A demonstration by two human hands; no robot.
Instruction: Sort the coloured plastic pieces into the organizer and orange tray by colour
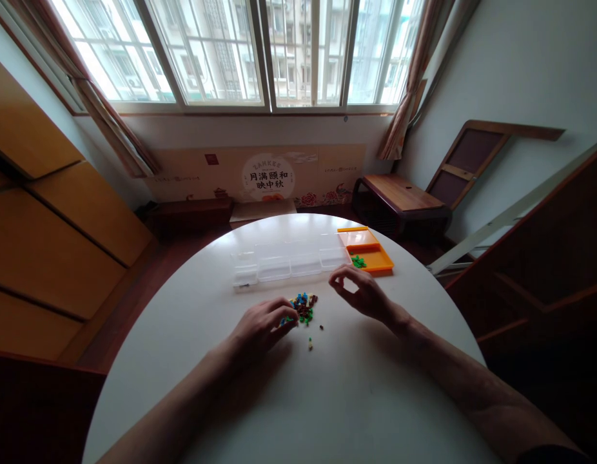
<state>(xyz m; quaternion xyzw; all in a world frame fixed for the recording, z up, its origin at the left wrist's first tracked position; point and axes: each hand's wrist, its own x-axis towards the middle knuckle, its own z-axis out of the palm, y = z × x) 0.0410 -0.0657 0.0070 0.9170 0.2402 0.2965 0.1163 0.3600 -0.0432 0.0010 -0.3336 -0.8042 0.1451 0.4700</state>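
Near the tabletop's middle, your left hand pinches at the bead pile; your right hand hovers, fingers curled, thumb near forefinger. You seem to be mid-sorting: next, carry 1 colour to the clear box or orange tray.

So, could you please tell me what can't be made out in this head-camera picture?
- Left hand: its fingertips cover part of the bead pile; any bead pinched is hidden.
- Right hand: fingers curled, too small to tell if they hold anything.
- Clear box: contents too faint to see.
- Orange tray: green bits too small to identify.
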